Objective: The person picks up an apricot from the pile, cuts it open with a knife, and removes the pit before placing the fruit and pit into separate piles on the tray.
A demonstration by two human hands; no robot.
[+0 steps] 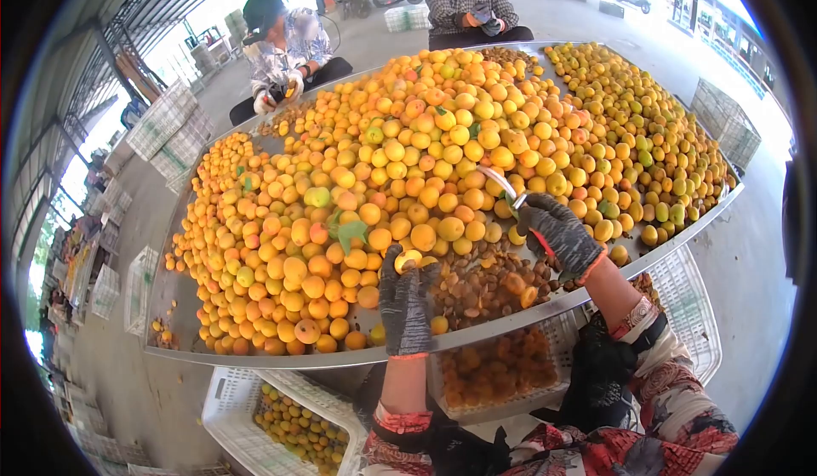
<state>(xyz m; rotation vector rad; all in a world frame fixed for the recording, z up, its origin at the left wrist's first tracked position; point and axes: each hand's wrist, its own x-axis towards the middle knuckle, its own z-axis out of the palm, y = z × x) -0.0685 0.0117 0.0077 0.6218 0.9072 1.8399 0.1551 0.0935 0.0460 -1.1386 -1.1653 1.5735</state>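
My left hand (405, 306), in a dark grey glove with orange trim, is closed around an apricot (408, 260) near the front edge of the metal table. To its right, my right hand (562, 236) in a matching glove grips a knife (500, 183) with a thin, curved metal blade pointing up and left, apart from the held fruit. A large heap of apricots (340, 195) spreads beyond both hands. Between the hands lies a pile of brown apricot pits (477, 293) with a few opened fruit pieces on it.
Below the table edge (340, 359) stand a white crate of opened apricots (502, 370), a crate of whole fruit (298, 421) and another white crate (685, 306). Two people, one at far left (285, 46) and one at back (470, 4), sit across the table. Stacked crates (170, 127) stand left.
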